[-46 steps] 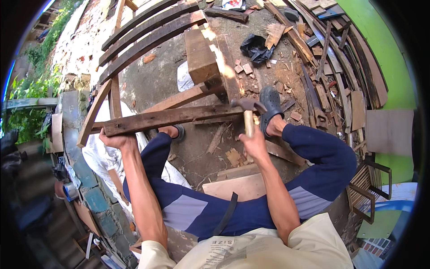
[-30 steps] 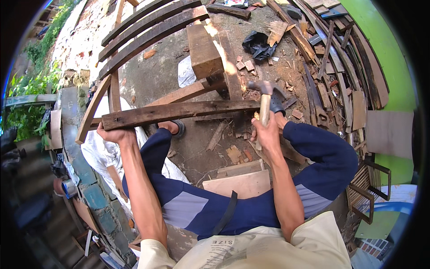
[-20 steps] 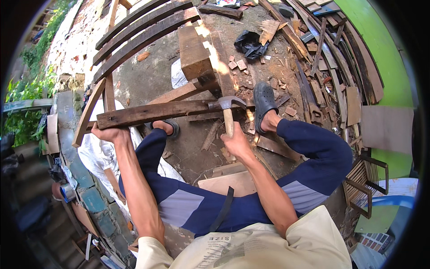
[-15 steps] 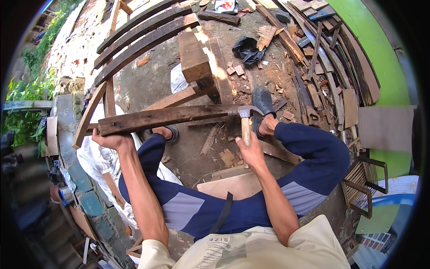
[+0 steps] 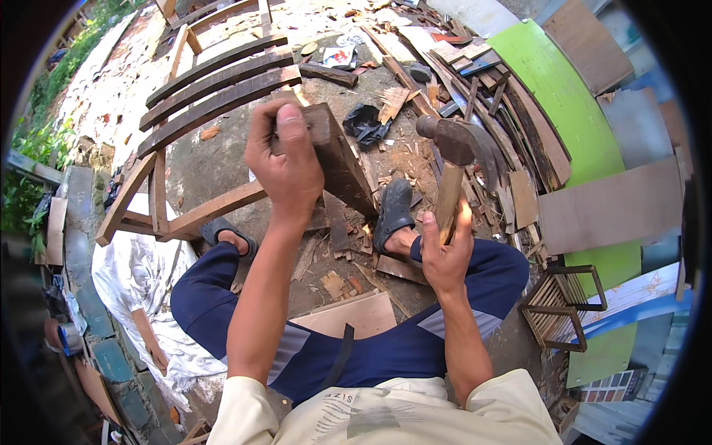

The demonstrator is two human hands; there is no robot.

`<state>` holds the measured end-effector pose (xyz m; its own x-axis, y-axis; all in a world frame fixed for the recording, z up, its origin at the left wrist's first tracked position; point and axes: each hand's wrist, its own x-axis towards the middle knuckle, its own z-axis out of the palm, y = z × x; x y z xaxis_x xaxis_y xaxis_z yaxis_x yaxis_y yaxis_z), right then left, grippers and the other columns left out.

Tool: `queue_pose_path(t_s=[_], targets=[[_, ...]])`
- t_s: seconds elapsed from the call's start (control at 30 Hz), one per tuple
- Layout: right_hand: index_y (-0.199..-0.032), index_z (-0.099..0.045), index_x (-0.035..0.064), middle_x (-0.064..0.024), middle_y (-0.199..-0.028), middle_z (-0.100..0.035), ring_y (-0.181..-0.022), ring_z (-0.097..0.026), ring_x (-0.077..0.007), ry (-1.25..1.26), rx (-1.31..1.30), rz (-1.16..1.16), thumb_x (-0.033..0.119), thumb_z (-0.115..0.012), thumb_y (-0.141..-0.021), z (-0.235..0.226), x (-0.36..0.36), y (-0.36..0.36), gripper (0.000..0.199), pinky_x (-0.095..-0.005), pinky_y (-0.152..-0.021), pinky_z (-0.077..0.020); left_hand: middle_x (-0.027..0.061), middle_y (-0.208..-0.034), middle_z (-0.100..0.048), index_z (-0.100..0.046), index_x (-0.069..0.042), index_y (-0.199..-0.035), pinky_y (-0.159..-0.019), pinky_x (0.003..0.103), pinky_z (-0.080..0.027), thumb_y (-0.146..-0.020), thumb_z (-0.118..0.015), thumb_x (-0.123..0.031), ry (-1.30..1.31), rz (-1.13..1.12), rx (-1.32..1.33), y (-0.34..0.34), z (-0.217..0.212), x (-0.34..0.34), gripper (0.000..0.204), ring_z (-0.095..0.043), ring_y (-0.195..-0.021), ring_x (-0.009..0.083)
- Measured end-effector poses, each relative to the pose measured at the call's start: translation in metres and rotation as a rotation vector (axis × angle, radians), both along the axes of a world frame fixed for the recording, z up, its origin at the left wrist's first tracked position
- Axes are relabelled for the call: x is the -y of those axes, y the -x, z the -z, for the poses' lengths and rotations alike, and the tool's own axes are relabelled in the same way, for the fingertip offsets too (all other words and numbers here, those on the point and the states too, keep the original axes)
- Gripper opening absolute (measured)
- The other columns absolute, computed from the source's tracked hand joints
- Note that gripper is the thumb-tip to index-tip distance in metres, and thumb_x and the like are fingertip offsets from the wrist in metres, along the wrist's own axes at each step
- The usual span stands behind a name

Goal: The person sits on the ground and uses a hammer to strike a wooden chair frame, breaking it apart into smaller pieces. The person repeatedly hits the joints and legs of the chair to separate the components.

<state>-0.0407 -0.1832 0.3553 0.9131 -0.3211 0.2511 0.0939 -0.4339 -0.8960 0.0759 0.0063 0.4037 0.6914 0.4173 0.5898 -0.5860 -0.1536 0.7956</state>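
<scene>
My left hand (image 5: pixel 285 163) is raised in front of me, its fingers wrapped round the near end of a dark, rough wooden beam (image 5: pixel 339 159). The beam slants away from the hand, its other end low beside my right shoe (image 5: pixel 394 211). To the right, my right hand (image 5: pixel 447 259) grips a claw hammer (image 5: pixel 454 142) by its pale wooden handle. The hammer's head points up, with its claw to the right, apart from the beam. Left of the beam stands a wooden frame with curved dark slats (image 5: pixel 221 110); my left hand hides part of what lies behind it.
Long planks and scrap wood (image 5: pixel 519 133) are heaped at the right, near a green panel (image 5: pixel 586 104). A small slatted rack (image 5: pixel 564 308) stands below them. A white sheet (image 5: pixel 133 267) lies at the left, and a pale board (image 5: pixel 352 315) lies between my legs.
My left hand has risen and moved right, swinging the beam from lying crosswise to slanting away from me. The hammer has come off the beam, up and to the right. My view has shifted too.
</scene>
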Motion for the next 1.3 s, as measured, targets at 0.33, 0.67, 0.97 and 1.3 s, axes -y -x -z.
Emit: queue_pose_path(t_s=[0.33, 0.67, 0.97, 1.3], targets=[[-0.143, -0.038, 0.0023, -0.0328, -0.087, -0.065, -0.083, -0.063, -0.0509, 0.221, -0.28, -0.153, 0.008, -0.058, -0.087, 0.095, 0.028, -0.006, 0.059, -0.0522, -0.073, -0.0496, 0.0031, -0.071, -0.058, -0.06, 0.001, -0.087, -0.064, 0.027, -0.044, -0.093, -0.056, -0.014, -0.037, 0.047, 0.06, -0.004, -0.01, 0.043, 0.017, -0.051, -0.067, 0.0085], [-0.141, -0.04, -0.001, -0.0188, -0.089, -0.069, -0.079, -0.07, -0.03, 0.063, -0.002, 0.06, 0.012, -0.06, -0.093, -0.029, 0.0, -0.028, 0.053, -0.0398, -0.073, -0.0535, 0.0046, -0.073, -0.06, -0.061, 0.002, -0.087, -0.068, 0.027, -0.045, -0.092, -0.057, -0.014, -0.023, -0.008, 0.068, -0.024, 0.0, 0.031, 0.017, -0.053, -0.07, 0.0108], [-0.134, -0.044, -0.0013, -0.0201, -0.075, -0.063, -0.069, -0.067, -0.0354, 0.33, -0.283, -0.138, 0.011, -0.053, -0.092, 0.126, 0.031, 0.006, 0.045, -0.0413, -0.065, -0.0527, 0.0038, -0.073, -0.059, -0.059, 0.002, -0.087, -0.068, 0.026, -0.045, -0.092, -0.058, -0.014, 0.012, 0.024, 0.044, -0.023, -0.002, 0.032, 0.017, -0.053, -0.071, 0.0099], [-0.123, -0.047, -0.0025, -0.014, -0.084, -0.061, -0.07, -0.063, -0.0211, 0.167, 0.248, 0.128, 0.014, -0.06, -0.095, 0.001, -0.014, -0.043, 0.035, -0.0329, -0.062, -0.0498, 0.0034, -0.075, -0.058, -0.058, 0.002, -0.089, -0.068, 0.026, -0.043, -0.092, -0.057, -0.014, 0.047, 0.052, -0.014, -0.018, 0.002, 0.021, 0.016, -0.051, -0.072, 0.0091]])
